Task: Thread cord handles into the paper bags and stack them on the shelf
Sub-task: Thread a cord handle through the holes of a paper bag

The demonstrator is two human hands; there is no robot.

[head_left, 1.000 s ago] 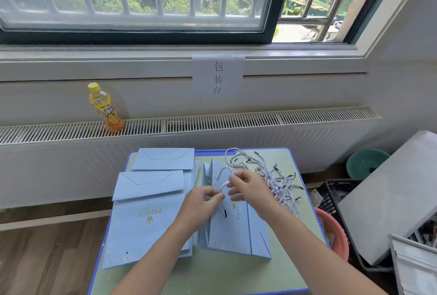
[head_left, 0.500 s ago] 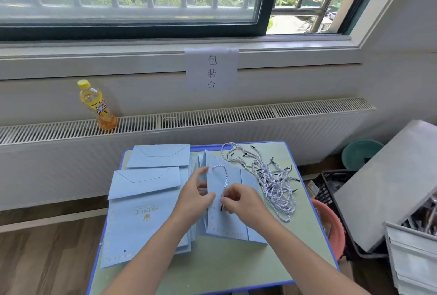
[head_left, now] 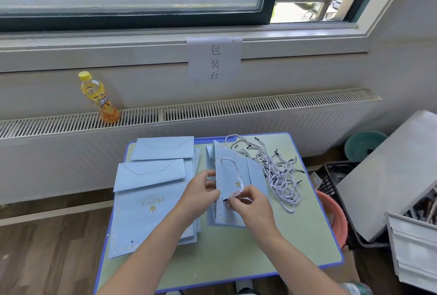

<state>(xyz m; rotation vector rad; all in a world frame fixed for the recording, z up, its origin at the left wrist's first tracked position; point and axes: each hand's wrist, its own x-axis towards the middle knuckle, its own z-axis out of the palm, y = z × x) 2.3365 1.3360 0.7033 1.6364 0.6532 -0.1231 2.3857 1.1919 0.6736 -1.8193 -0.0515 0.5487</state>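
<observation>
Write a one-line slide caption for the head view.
Left hand steadies a light-blue paper bag while the right hand pinches a twisted cord handle at its edge.

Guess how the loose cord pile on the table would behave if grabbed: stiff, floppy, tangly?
Likely floppy: the cords lie in loose curves, and the one pinched by the right hand bends in a loop. Probably tangly: strands cross over each other, so several may lift together. Seemingly light, being thin twisted strands.
</observation>
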